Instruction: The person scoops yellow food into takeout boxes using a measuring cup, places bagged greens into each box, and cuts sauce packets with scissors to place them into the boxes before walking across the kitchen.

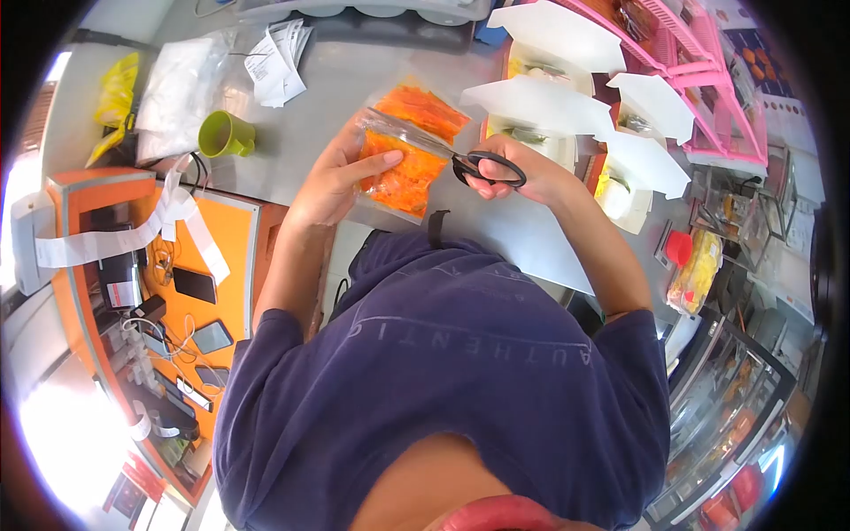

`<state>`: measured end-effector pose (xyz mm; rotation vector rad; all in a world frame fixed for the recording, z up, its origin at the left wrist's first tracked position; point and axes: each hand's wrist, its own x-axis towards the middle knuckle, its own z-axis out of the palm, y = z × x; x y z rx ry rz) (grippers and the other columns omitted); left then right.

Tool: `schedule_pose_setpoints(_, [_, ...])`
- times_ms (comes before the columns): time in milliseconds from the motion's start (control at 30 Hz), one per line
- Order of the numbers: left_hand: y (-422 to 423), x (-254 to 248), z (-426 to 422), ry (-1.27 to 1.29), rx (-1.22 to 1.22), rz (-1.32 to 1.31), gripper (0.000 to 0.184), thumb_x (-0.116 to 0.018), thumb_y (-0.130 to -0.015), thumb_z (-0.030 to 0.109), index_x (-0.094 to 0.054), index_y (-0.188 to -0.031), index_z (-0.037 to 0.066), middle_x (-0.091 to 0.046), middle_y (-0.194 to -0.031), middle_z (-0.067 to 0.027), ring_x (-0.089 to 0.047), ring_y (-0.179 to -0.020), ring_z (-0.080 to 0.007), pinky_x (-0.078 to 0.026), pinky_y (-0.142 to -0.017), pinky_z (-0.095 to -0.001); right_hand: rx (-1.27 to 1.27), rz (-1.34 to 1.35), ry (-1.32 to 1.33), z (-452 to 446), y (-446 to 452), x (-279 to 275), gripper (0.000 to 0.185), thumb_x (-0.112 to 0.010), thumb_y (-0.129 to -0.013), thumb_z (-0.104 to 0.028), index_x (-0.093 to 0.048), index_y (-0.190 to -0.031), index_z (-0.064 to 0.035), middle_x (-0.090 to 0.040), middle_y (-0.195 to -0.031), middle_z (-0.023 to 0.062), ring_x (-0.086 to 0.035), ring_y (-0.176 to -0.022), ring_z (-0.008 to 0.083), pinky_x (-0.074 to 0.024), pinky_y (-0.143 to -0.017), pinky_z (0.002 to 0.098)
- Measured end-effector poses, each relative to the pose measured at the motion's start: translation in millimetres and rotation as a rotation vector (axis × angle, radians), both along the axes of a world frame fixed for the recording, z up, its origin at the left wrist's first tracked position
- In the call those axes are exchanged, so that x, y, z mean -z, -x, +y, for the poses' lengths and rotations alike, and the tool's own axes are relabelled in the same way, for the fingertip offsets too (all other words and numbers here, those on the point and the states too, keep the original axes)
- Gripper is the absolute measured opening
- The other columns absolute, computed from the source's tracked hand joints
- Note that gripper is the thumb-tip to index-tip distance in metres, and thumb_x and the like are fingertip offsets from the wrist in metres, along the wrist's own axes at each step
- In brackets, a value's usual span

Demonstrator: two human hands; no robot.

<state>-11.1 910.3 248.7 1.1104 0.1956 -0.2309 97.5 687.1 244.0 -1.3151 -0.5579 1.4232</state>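
Note:
My left hand grips clear plastic sachets of orange-red contents, thumb laid across the front. Another sachet of the same kind shows just beyond, joined or overlapping; I cannot tell which. In my right hand is a pair of scissors with black handles, fingers through the loops. Its metal blades lie across the sachets between the upper and lower parts, pointing left. Whether the plastic is cut there cannot be made out. Open white food boxes with food inside stand to the right of the scissors.
A green mug, paper receipts and a clear bag of white items are on the grey counter's left side. Pink plastic racks stand back right. An orange shelf with phones and cables is at left, a glass case lower right.

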Motion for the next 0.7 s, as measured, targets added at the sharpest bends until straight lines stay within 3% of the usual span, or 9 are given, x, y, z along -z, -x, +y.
schedule_pose_setpoints(167, [0, -2, -6, 0.060, 0.009, -0.003, 0.053, -0.059, -0.081, 0.005, -0.036, -0.128, 0.000, -0.051, -0.117, -0.0083, -0.049, -0.108, -0.0148, -0.038, -0.090, -0.0274, -0.032, 0.040, -0.036, 0, -3, 9, 0.060, -0.062, -0.066, -0.068, -0.050, -0.061, -0.0091, -0.044, -0.056, -0.0041, -0.034, -0.046, 0.0033, -0.0220, -0.042, 0.0187])
schedule_pose_setpoints(267, [1, 4, -4, 0.029, 0.023, 0.029, 0.052, -0.059, -0.081, 0.004, -0.036, -0.128, 0.000, -0.052, -0.115, -0.0080, -0.050, -0.105, -0.0140, -0.039, -0.088, -0.0265, 0.022, 0.100, -0.083, 1, 1, 14, 0.044, -0.062, -0.078, -0.049, -0.048, -0.058, -0.0121, -0.043, -0.052, -0.0055, -0.033, -0.045, 0.0033, -0.0171, -0.042, 0.0208])
schedule_pose_setpoints(367, [0, 1, -7, 0.056, -0.024, 0.031, 0.051, -0.059, -0.081, 0.005, -0.037, -0.127, 0.001, -0.054, -0.110, -0.0061, -0.051, -0.096, -0.0101, -0.039, -0.077, -0.0228, 0.004, 0.057, -0.055, 4, -3, 5, 0.059, -0.064, -0.066, -0.065, -0.050, -0.062, -0.0084, -0.044, -0.056, -0.0044, -0.033, -0.046, 0.0033, -0.0217, -0.043, 0.0188])
schedule_pose_setpoints(500, [2, 8, 1, 0.015, 0.025, 0.041, 0.050, -0.061, -0.081, 0.006, -0.038, -0.125, 0.001, -0.056, -0.105, -0.0043, -0.051, -0.085, -0.0066, -0.038, -0.067, -0.0198, -0.004, 0.064, -0.030, 7, -3, 8, 0.058, -0.066, -0.065, -0.064, -0.050, -0.061, -0.0088, -0.042, -0.055, -0.0049, -0.033, -0.046, 0.0034, -0.0213, -0.043, 0.0190])
schedule_pose_setpoints(700, [5, 11, 1, 0.017, 0.031, 0.076, 0.048, -0.062, -0.081, 0.008, -0.040, -0.124, 0.001, -0.057, -0.099, -0.0029, -0.050, -0.076, -0.0047, -0.036, -0.061, -0.0186, 0.020, 0.061, -0.011, 10, -4, 10, 0.056, -0.068, -0.066, -0.061, -0.049, -0.061, -0.0090, -0.043, -0.054, -0.0050, -0.033, -0.045, 0.0035, -0.0217, -0.042, 0.0192])
